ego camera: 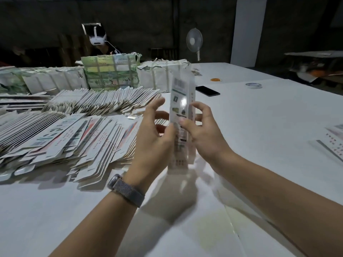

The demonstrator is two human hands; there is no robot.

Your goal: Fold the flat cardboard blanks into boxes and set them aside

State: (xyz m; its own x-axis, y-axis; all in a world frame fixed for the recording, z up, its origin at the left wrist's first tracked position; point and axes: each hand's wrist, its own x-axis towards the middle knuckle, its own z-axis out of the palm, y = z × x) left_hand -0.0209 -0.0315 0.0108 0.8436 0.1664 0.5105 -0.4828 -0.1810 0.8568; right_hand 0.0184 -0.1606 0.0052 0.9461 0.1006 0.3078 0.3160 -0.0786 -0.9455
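I hold one long narrow printed cardboard blank [182, 101] upright above the white table [259, 138], blurred by motion. My left hand [156, 138], with a watch on the wrist, grips its left edge low down with thumb and fingers. My right hand [202, 130] pinches its right side, thumb on the printed face. To the left, a large fanned pile of flat blanks [70, 140] lies on the table, with a second row of blanks [104, 102] behind it.
Strapped bundles of blanks [111, 73] stand at the back left. A black phone [207, 91], a tape roll [253, 85] and an orange roll [215, 79] lie farther off. Printed boxes [332, 140] lie at the right edge. A person sits behind the bundles; a fan [194, 40] stands behind.
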